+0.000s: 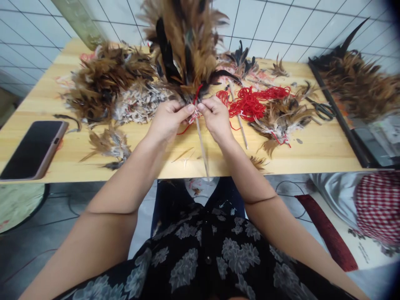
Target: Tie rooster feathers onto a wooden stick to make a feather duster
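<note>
A feather duster (190, 46) with brown and black feathers stands up in front of me, its thin stick (202, 146) pointing down toward the table's front edge. My left hand (168, 118) is closed at the base of the feathers, thumb and fingers pinched. Opposite it, my right hand (215, 115) pinches the same spot, the two thumbs almost meeting. Red yarn (197, 96) runs across the feather base between the hands, and a strand trails below my left fingers. Which fingers grip yarn and which grip stick is hidden.
Heaped feathers (109, 79) lie left on the wooden table (150, 166), with a phone (33, 148) at the corner. To the right are a red yarn tangle (250, 102), another stick (242, 129), a feather bunch (281, 121), scissors (323, 109) and a dark-edged feather box (337, 116). A tiled wall stands behind.
</note>
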Available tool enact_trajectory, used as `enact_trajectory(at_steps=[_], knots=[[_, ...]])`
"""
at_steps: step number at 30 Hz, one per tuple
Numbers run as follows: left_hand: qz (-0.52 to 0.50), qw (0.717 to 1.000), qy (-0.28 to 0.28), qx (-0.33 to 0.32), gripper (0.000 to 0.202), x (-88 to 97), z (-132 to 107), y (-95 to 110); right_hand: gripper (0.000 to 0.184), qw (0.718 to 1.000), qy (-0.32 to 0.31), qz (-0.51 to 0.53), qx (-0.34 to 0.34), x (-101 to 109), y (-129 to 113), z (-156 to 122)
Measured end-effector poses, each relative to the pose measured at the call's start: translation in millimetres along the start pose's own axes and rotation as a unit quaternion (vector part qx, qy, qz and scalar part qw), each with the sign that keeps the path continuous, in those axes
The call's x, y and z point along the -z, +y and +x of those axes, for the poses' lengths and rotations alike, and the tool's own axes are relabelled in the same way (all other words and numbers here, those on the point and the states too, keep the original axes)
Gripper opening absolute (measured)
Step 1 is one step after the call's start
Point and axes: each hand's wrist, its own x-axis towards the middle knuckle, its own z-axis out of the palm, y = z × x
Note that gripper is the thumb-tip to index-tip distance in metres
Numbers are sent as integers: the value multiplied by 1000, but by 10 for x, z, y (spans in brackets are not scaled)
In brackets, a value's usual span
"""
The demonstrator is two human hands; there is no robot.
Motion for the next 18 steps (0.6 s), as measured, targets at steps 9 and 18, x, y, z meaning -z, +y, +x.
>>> enact_trajectory(at_steps=[9,18], knots=[[-69,996,-35,45,48,-39,-176,295,31,976,-14,-207,60,142,-414,-189],[-109,992,-20,65,36,-45,-228,316,23,966,-28,-242,91,141,-453,-361]])
